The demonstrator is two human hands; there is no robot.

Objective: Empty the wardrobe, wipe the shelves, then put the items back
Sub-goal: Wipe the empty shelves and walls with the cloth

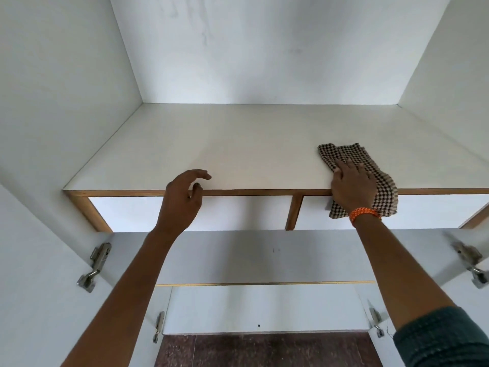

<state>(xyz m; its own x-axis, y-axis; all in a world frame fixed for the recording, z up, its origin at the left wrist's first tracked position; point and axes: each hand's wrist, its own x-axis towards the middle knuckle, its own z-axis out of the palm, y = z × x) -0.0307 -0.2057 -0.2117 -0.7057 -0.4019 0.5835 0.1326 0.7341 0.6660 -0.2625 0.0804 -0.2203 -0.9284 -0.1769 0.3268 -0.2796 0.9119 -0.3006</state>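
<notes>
The bare white shelf (211, 144) fills mid-frame: the wiping step (wardrobe already emptied). The right hand (353, 185) presses the cloth (344, 154) flat at the right front edge, fingers spread. The left hand (182, 197) hovers loosely curled, holding nothing. Next, probably a sweep leftward.

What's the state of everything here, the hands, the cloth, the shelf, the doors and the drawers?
Right hand: flat on the cloth, pressing it to the shelf.
Left hand: fingers loosely curled, holding nothing, at the shelf's front edge.
Checked cloth: crumpled, partly on the shelf, one end hanging over the front edge.
Shelf: bare apart from the cloth.
Wardrobe doors: open.
Drawers below the shelf: closed.
</notes>
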